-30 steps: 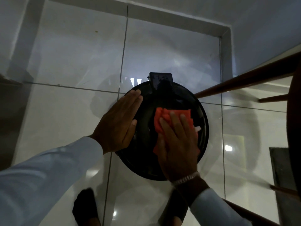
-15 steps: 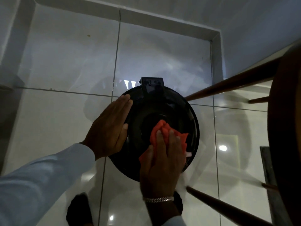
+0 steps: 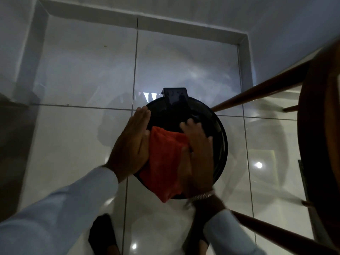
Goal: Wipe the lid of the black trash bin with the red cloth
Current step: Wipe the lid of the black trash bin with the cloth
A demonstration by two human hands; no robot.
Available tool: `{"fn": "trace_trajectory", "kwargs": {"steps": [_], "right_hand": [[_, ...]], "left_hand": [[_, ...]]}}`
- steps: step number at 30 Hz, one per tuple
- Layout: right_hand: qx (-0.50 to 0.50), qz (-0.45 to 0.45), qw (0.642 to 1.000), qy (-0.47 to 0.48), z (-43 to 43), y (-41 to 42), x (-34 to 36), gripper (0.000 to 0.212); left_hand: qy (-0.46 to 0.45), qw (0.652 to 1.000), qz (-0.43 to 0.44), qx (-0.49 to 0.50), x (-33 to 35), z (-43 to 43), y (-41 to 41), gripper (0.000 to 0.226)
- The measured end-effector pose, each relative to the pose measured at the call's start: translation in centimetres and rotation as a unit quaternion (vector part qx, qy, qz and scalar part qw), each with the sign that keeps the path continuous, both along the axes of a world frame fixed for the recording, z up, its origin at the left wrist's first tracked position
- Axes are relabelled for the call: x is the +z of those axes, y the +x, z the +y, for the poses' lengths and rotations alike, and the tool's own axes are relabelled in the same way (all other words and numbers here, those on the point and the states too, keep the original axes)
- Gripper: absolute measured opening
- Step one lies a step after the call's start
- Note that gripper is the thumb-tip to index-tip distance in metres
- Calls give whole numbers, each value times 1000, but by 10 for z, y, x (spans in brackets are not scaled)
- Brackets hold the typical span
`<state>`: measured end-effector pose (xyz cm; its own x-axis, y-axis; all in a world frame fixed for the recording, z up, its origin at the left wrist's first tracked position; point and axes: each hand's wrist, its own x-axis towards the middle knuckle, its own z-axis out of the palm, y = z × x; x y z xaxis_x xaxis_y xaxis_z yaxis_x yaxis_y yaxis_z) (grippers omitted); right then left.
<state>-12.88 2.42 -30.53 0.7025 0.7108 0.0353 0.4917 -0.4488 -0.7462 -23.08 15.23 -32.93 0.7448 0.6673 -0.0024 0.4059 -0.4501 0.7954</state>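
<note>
A round black trash bin lid (image 3: 217,133) with a square hinge tab at its far edge sits below me on the tiled floor. My left hand (image 3: 131,144) lies flat with fingers together against the lid's left rim. A red cloth (image 3: 163,162) is spread over the lid's near-left part and hangs past its near edge. My right hand (image 3: 197,150) presses flat on the cloth's right side, fingers spread toward the lid's centre; it is blurred.
A dark wooden stool (image 3: 320,144) stands at the right, its legs (image 3: 257,92) slanting close by the bin. My feet in dark socks (image 3: 101,234) are at the bottom. Glossy white floor tiles (image 3: 82,144) and a wall skirting (image 3: 139,21) surround the bin.
The red cloth has spread out from a bunched wad and slid toward the lid's left and near side. My right hand has moved up over the lid. My left hand stays on the rim.
</note>
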Motion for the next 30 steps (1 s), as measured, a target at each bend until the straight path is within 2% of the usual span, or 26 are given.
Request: {"fn": "trace_trajectory", "kwargs": {"steps": [2, 3, 6, 8, 10, 12, 16, 18, 22, 24, 28, 30], "right_hand": [[-20, -17, 999, -40, 7, 36, -3, 47], [-11, -23, 998, -62, 10, 49, -6, 47], [56, -64, 991, -108, 6, 68, -26, 44], [88, -118, 982, -115, 0, 73, -36, 48], [98, -164, 976, -108, -3, 75, -42, 52], [93, -171, 976, -98, -3, 75, -44, 51], [66, -172, 979, -87, 3, 68, -44, 48], [53, -168, 981, -84, 4, 67, -44, 49], [41, -166, 982, -83, 4, 65, -44, 48], [39, -167, 982, -84, 5, 66, -44, 49], [44, -126, 988, -79, 4, 67, -41, 52], [43, -71, 995, -61, 5, 68, -35, 50]], "left_hand": [[8, 998, -42, 43, 14, -36, 1, 53], [29, 998, -45, 26, 17, -58, 1, 57], [163, 984, 55, -56, 3, -101, -4, 69], [218, 970, 96, -53, -11, -97, -4, 67], [224, 970, 96, -18, -16, -87, -3, 60], [216, 971, 88, 47, -17, -77, 0, 55], [107, 967, 118, 200, -6, -46, 24, 54], [93, 957, 122, 247, -4, -47, 34, 52], [174, 949, 101, 242, -12, -78, 27, 49], [184, 948, 102, 238, -19, -102, 23, 51], [120, 957, 157, 210, -6, -156, 38, 59], [58, 966, 143, 208, 8, -169, 47, 62]]}}
